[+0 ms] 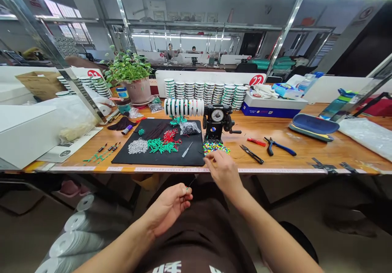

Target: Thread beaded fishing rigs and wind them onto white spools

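Observation:
In front of the table edge, my left hand point(174, 201) is closed in a pinch on a thin thread point(192, 181). A small green bit shows at its fingertips. My right hand point(224, 171) is raised at the table edge, thumb and fingers drawn together in a pinch. What it holds, if anything, is too small to make out. Just behind it lies a heap of multicoloured beads point(217, 147). Left of that, a black mat point(122, 158) carries green tube-shaped pieces point(161, 145), silver-grey beads point(137, 146), red-and-white pieces point(170, 136) and a small pale pointed tool point(187, 149).
A black hand-cranked machine point(214, 122) with a row of white spools point(183, 107) stands behind the mat. Thread snips point(251, 154), pliers point(279, 146) and a red tube point(256, 141) lie to the right. Stacked spools point(209, 93), a potted plant point(128, 71) and a blue box point(272, 109) line the back.

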`<control>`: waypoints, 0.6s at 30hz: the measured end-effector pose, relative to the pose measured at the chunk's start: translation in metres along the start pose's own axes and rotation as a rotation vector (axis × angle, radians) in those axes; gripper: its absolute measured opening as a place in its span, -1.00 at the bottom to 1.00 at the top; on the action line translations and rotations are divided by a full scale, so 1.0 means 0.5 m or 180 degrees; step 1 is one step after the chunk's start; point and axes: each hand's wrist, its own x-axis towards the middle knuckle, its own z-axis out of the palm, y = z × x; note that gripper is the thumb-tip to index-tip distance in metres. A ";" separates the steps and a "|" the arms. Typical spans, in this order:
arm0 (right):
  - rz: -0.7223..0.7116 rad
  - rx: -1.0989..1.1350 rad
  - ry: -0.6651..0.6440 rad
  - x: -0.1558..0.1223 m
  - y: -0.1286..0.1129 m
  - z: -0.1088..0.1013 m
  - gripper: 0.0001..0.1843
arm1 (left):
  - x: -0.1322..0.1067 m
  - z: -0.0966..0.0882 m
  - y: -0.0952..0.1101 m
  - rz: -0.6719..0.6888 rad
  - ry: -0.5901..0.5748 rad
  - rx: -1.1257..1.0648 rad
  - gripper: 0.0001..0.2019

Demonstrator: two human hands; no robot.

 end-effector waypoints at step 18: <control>-0.1365 -0.1510 -0.0916 0.148 0.052 0.004 -0.85 | 0.059 0.039 0.074 0.0858 -0.0094 -0.0102 -0.81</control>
